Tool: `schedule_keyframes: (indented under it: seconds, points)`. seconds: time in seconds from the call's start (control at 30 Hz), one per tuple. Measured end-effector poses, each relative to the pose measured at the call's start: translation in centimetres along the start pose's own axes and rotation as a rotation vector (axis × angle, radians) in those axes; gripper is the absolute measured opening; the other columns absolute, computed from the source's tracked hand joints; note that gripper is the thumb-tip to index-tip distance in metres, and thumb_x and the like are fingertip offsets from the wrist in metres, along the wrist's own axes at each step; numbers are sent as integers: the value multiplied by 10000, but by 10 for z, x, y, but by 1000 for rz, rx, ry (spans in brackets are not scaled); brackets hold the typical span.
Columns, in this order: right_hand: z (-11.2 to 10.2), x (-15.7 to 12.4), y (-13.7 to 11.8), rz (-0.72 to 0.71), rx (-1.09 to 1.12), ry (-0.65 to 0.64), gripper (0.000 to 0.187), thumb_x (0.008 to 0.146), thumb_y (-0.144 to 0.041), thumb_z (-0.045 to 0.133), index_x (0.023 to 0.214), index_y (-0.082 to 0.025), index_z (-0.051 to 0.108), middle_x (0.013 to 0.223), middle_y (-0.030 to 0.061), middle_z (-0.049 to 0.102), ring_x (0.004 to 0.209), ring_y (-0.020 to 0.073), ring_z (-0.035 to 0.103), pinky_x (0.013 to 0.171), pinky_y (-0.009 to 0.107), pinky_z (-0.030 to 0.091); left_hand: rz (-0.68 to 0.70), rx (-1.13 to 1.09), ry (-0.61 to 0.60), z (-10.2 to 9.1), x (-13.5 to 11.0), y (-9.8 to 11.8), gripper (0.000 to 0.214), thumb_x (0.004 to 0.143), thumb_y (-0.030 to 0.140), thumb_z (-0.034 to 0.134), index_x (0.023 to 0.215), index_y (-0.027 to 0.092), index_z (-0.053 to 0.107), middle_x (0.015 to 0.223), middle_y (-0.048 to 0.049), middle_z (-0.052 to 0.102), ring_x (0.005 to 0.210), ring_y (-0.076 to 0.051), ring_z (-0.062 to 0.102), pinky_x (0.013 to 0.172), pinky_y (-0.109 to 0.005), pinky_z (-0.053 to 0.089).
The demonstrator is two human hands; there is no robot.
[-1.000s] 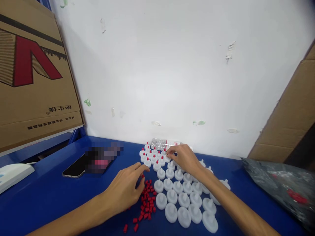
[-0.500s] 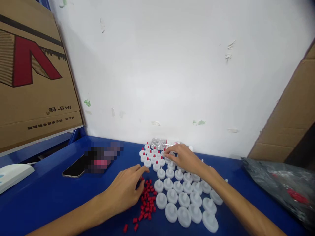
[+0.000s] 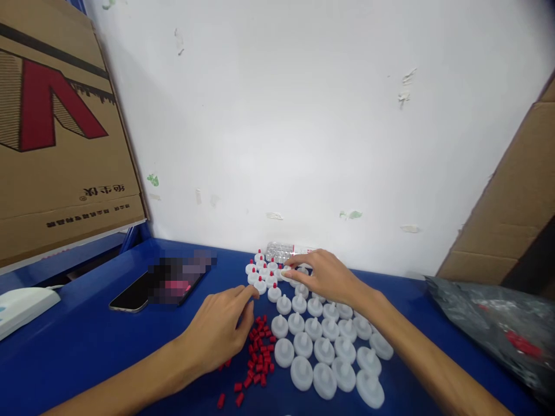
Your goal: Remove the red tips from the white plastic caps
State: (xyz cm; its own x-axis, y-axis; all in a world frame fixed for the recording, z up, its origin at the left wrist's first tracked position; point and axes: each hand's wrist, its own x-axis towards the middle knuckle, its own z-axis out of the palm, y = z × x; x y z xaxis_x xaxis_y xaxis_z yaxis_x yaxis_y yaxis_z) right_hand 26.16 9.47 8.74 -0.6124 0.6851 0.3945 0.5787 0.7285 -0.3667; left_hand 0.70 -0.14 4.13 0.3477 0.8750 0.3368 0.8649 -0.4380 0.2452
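My left hand [image 3: 223,323] hovers at the left edge of a loose pile of small red caps [image 3: 260,361]. Its thumb and index finger are drawn close together, and whatever lies between them is hidden. Farther back, my right hand [image 3: 329,277] has thumb and fingers closed around a white round nozzle piece [image 3: 285,270], mostly covered by the fingers. Beside those fingertips stands a cluster of white nozzle pieces with red caps on their tips [image 3: 260,285]. Many uncapped white nozzle pieces [image 3: 313,329] stand in rows under and in front of my right forearm.
A clear plastic bottle [image 3: 280,252] lies by the white wall [image 3: 277,115]. On the blue table [image 3: 99,358], a phone [image 3: 130,294] sits at the left near a white device [image 3: 26,309]. A dark plastic bag [image 3: 489,329] is at the right, cardboard [image 3: 503,190] behind it.
My left thumb has moved up toward the index finger. My right fingers have shifted slightly left, and a capped nozzle piece near them has left its spot.
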Motion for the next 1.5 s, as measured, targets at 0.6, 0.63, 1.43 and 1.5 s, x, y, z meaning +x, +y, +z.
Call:
schedule_keyframes:
  seconds: [0.6,0.63,1.43,1.5]
  points:
    - [-8,-8,-79,-188,-34,-197,727,885,-157,659,1553,-317,422,1064,29,772,908,239,698,812,380,503,20,-183,182,1,-2,0,238,1085,417,452,1080,229,596,803,23,650,585,-164,589,573,-291,391]
    - [-7,-9,-83,-205,-71,-208,734,882,-150,650,1558,-307,413,998,26,770,854,236,693,783,377,499,28,-191,181,1,-2,0,246,1088,412,444,1036,228,598,774,29,633,583,-165,576,576,-294,384]
    - [12,0,-90,-362,-332,-190,496,806,55,504,1213,-230,485,927,22,738,768,197,665,575,295,409,-374,-1180,-11,-2,5,8,499,960,634,479,678,230,400,521,74,382,340,-75,296,382,-233,196]
    - [14,1,-92,-397,-359,-190,539,736,101,496,1169,-219,494,959,34,732,808,199,671,617,301,444,-402,-1234,-11,-2,5,9,477,951,607,479,670,233,384,505,80,362,336,-66,233,374,-227,163]
